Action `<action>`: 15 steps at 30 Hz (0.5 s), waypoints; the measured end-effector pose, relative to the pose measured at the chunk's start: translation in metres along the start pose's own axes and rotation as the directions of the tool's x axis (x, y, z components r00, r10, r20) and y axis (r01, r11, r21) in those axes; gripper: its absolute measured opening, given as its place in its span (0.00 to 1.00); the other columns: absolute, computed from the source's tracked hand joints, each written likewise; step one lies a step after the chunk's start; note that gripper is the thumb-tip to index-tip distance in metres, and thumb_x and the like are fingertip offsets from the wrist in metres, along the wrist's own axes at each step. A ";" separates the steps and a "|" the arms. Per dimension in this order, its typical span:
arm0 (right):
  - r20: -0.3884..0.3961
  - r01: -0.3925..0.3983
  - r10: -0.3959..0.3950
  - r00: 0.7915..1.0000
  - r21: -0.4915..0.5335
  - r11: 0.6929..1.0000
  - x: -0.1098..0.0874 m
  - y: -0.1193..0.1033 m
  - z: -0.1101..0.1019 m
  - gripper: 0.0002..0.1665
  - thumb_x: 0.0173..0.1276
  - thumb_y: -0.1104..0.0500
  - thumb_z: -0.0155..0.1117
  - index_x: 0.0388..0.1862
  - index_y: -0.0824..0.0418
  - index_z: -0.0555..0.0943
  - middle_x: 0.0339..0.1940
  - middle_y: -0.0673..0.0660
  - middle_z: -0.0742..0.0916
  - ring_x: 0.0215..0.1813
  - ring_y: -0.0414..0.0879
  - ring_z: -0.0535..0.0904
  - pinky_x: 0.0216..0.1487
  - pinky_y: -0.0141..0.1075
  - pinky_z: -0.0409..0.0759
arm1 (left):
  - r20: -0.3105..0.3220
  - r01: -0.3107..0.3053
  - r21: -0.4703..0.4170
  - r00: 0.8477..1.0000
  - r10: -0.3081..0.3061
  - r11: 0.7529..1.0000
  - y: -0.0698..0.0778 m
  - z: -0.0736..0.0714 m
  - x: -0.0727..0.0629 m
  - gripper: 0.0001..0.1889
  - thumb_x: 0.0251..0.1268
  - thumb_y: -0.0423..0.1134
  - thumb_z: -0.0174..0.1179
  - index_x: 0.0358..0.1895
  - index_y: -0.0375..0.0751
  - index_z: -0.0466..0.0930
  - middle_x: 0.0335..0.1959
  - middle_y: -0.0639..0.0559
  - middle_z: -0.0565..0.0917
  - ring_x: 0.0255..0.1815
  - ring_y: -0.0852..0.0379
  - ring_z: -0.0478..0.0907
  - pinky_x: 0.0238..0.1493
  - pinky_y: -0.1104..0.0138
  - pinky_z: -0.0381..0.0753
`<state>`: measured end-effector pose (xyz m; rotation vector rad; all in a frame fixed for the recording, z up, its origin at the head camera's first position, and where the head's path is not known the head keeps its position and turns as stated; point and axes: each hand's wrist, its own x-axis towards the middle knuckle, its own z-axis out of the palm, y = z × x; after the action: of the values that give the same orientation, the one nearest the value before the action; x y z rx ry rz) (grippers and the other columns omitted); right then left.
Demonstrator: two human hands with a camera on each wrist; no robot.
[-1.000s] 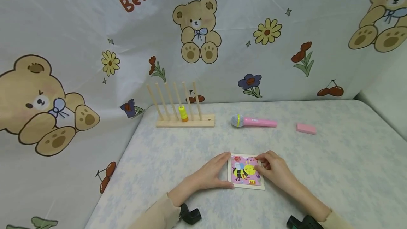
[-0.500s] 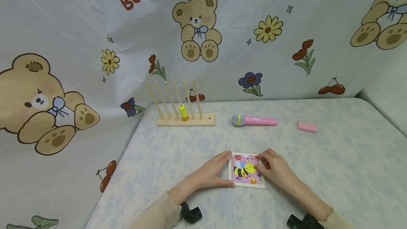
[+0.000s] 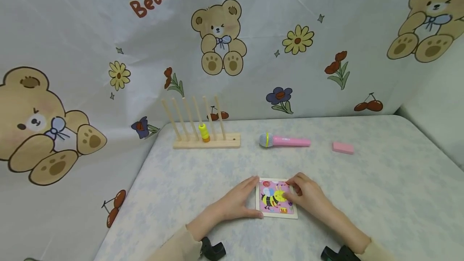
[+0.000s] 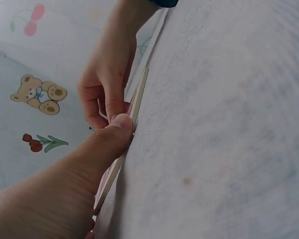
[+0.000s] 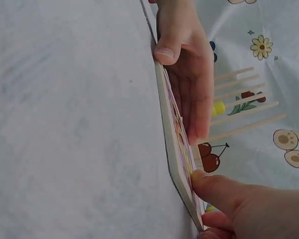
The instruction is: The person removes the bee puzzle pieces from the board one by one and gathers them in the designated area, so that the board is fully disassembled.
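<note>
A small square jigsaw puzzle [image 3: 270,208] with a bee on pink and a pale frame lies flat on the table before me. My left hand [image 3: 235,202] holds its left side, thumb at the near left corner and fingers at the far left corner. Over the upper right of the picture, my right hand [image 3: 311,196] bends thumb and fingertips around a puzzle piece, partly hidden by them. The right wrist view shows my right thumb [image 5: 214,189] pressed to the picture's face. In the left wrist view, my left thumb [image 4: 114,134] rests on the frame's near edge.
Behind the puzzle stands a wooden peg rack [image 3: 224,143] with yellow and orange beads on one peg. A pink toy microphone [image 3: 290,141] and a pink block [image 3: 342,148] lie to its right. A bear-printed cloth [image 3: 253,71] hangs behind the table.
The head view has shifted slightly, so everything sits a little lower and further left. Both hands keep about the same place on the puzzle.
</note>
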<state>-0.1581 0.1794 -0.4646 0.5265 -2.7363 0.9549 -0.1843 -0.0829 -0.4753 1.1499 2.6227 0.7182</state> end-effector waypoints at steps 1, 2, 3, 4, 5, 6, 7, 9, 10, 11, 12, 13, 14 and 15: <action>-0.004 0.016 -0.016 1.000 -0.003 1.000 -0.001 0.000 0.000 0.18 0.51 0.57 0.77 0.37 0.65 0.83 0.27 0.47 0.72 0.27 0.37 0.66 0.24 0.27 0.66 | -0.003 -0.004 0.004 1.000 0.004 1.000 0.000 0.001 0.000 0.55 0.53 0.68 0.59 0.75 0.37 0.45 0.74 0.45 0.52 0.73 0.53 0.48 0.70 0.61 0.52; -0.011 0.031 -0.031 0.999 -0.007 0.999 -0.001 0.000 0.001 0.18 0.51 0.57 0.77 0.37 0.65 0.83 0.27 0.47 0.72 0.27 0.37 0.66 0.24 0.27 0.66 | -0.006 -0.009 0.011 1.000 0.009 1.000 -0.001 0.001 0.000 0.55 0.53 0.68 0.59 0.75 0.37 0.45 0.74 0.45 0.52 0.73 0.53 0.48 0.70 0.61 0.52; -0.020 0.043 -0.043 0.999 -0.010 0.999 -0.001 0.000 0.002 0.18 0.50 0.58 0.77 0.37 0.65 0.83 0.27 0.47 0.72 0.27 0.37 0.66 0.24 0.27 0.66 | -0.007 -0.012 0.019 1.000 0.012 1.000 -0.001 0.001 0.000 0.55 0.53 0.68 0.59 0.75 0.36 0.45 0.74 0.45 0.52 0.73 0.53 0.48 0.70 0.62 0.52; -0.029 0.053 -0.054 0.998 -0.007 0.999 -0.001 0.000 0.002 0.18 0.50 0.58 0.77 0.37 0.65 0.83 0.26 0.47 0.72 0.26 0.37 0.65 0.23 0.27 0.66 | -0.010 -0.015 0.024 1.000 0.015 1.000 -0.002 0.001 -0.001 0.55 0.53 0.68 0.59 0.75 0.36 0.45 0.74 0.45 0.52 0.73 0.53 0.48 0.70 0.62 0.52; -0.036 0.060 -0.059 0.998 0.002 0.998 0.000 0.000 0.003 0.18 0.49 0.58 0.78 0.37 0.65 0.82 0.26 0.47 0.72 0.26 0.37 0.65 0.23 0.27 0.66 | -0.010 -0.015 0.029 1.000 0.015 0.999 -0.002 0.000 -0.001 0.55 0.53 0.68 0.59 0.75 0.36 0.45 0.74 0.45 0.52 0.73 0.53 0.48 0.70 0.62 0.52; -0.039 0.062 -0.062 0.997 0.014 0.998 0.001 0.000 0.004 0.18 0.49 0.58 0.78 0.36 0.65 0.82 0.26 0.48 0.72 0.27 0.37 0.66 0.23 0.27 0.66 | -0.010 -0.015 0.028 1.000 0.015 0.999 -0.002 -0.002 -0.002 0.55 0.53 0.68 0.59 0.75 0.36 0.45 0.74 0.45 0.52 0.73 0.53 0.48 0.70 0.61 0.52; -0.040 0.062 -0.061 0.997 0.030 0.998 0.002 0.000 0.005 0.19 0.49 0.57 0.78 0.36 0.65 0.82 0.26 0.48 0.72 0.27 0.37 0.66 0.24 0.27 0.66 | -0.009 -0.013 0.030 1.000 0.013 0.999 -0.003 -0.003 -0.003 0.55 0.53 0.68 0.59 0.75 0.36 0.45 0.74 0.45 0.52 0.73 0.53 0.48 0.70 0.61 0.52; -0.029 0.046 -0.044 0.999 0.060 0.997 0.004 -0.001 0.006 0.19 0.50 0.56 0.78 0.37 0.65 0.81 0.27 0.48 0.72 0.27 0.37 0.66 0.24 0.27 0.67 | -0.008 -0.005 0.036 1.000 0.005 0.999 -0.004 -0.006 -0.005 0.55 0.53 0.69 0.58 0.75 0.37 0.45 0.74 0.45 0.52 0.73 0.53 0.48 0.70 0.61 0.53; -0.019 0.038 -0.036 0.999 0.073 0.997 0.005 -0.001 0.006 0.19 0.51 0.55 0.77 0.37 0.65 0.81 0.27 0.48 0.72 0.28 0.38 0.66 0.24 0.27 0.67 | -0.007 -0.002 0.031 1.000 0.002 1.000 -0.005 -0.006 -0.005 0.55 0.52 0.69 0.58 0.75 0.37 0.45 0.74 0.46 0.52 0.73 0.53 0.48 0.70 0.61 0.53; -0.007 0.025 -0.024 1.000 0.076 0.997 0.005 -0.001 0.007 0.20 0.51 0.55 0.77 0.37 0.65 0.81 0.27 0.48 0.72 0.28 0.38 0.66 0.25 0.27 0.67 | -0.006 -0.001 0.021 1.000 0.001 1.000 -0.005 -0.006 -0.006 0.56 0.52 0.69 0.58 0.75 0.37 0.45 0.74 0.45 0.52 0.73 0.53 0.49 0.70 0.60 0.53; 0.005 0.016 -0.016 1.000 0.077 0.997 0.005 0.000 0.006 0.20 0.51 0.54 0.77 0.38 0.64 0.81 0.27 0.48 0.72 0.28 0.38 0.67 0.25 0.27 0.67 | -0.004 0.001 0.012 1.000 -0.001 1.000 -0.004 -0.006 -0.006 0.55 0.52 0.69 0.59 0.75 0.37 0.46 0.74 0.45 0.52 0.73 0.52 0.49 0.70 0.60 0.53; 0.009 0.016 -0.017 1.000 0.081 0.997 0.005 0.002 0.005 0.20 0.51 0.54 0.77 0.38 0.64 0.81 0.27 0.48 0.73 0.28 0.38 0.67 0.25 0.27 0.68 | -0.003 0.001 0.007 1.000 -0.001 1.000 -0.003 -0.005 -0.005 0.55 0.52 0.68 0.59 0.75 0.37 0.45 0.74 0.45 0.52 0.73 0.53 0.49 0.70 0.60 0.53; 0.011 0.020 -0.021 1.000 0.085 0.996 0.004 0.004 0.004 0.20 0.51 0.55 0.77 0.37 0.64 0.81 0.27 0.49 0.73 0.27 0.38 0.67 0.25 0.27 0.68 | -0.006 -0.003 0.001 1.000 0.003 1.000 -0.002 -0.003 -0.004 0.55 0.53 0.68 0.59 0.75 0.36 0.46 0.74 0.45 0.53 0.73 0.52 0.49 0.70 0.60 0.54; 0.012 0.023 -0.024 1.000 0.089 0.996 0.004 0.006 0.002 0.19 0.51 0.56 0.77 0.37 0.64 0.81 0.27 0.49 0.73 0.27 0.38 0.67 0.25 0.27 0.68 | -0.010 -0.007 -0.006 1.000 0.007 1.000 -0.001 -0.002 -0.003 0.55 0.53 0.68 0.59 0.75 0.36 0.46 0.74 0.45 0.53 0.73 0.52 0.49 0.70 0.60 0.54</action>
<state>-0.1642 0.1815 -0.4687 0.5809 -2.7023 1.0757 -0.1834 -0.0861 -0.4744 1.1571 2.6243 0.7348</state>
